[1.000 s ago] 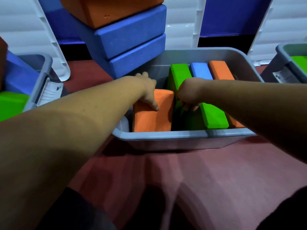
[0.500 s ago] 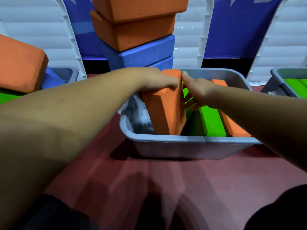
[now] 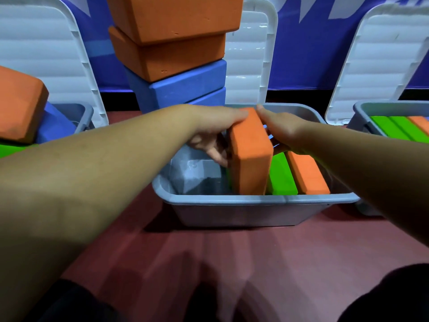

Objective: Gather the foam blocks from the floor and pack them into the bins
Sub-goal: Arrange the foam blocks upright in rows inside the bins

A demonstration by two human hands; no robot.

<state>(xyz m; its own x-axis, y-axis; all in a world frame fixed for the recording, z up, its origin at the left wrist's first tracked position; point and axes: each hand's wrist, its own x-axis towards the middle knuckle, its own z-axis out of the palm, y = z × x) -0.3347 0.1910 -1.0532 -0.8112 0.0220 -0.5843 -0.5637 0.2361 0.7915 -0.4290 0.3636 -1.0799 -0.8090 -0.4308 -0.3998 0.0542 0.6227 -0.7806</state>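
Your left hand [image 3: 209,133] and right hand [image 3: 283,131] grip an orange foam block [image 3: 251,154] from either side, thumbs on its top edge. It stands on edge, its near end down inside the middle grey bin [image 3: 255,201]. Just to its right in that bin lie a green block [image 3: 282,177] and a second orange block [image 3: 307,175], side by side. Behind the bin rises a stack of orange blocks [image 3: 176,31] on blue blocks [image 3: 185,89]. White lids [image 3: 383,54] lean against the far blue wall [image 3: 308,43].
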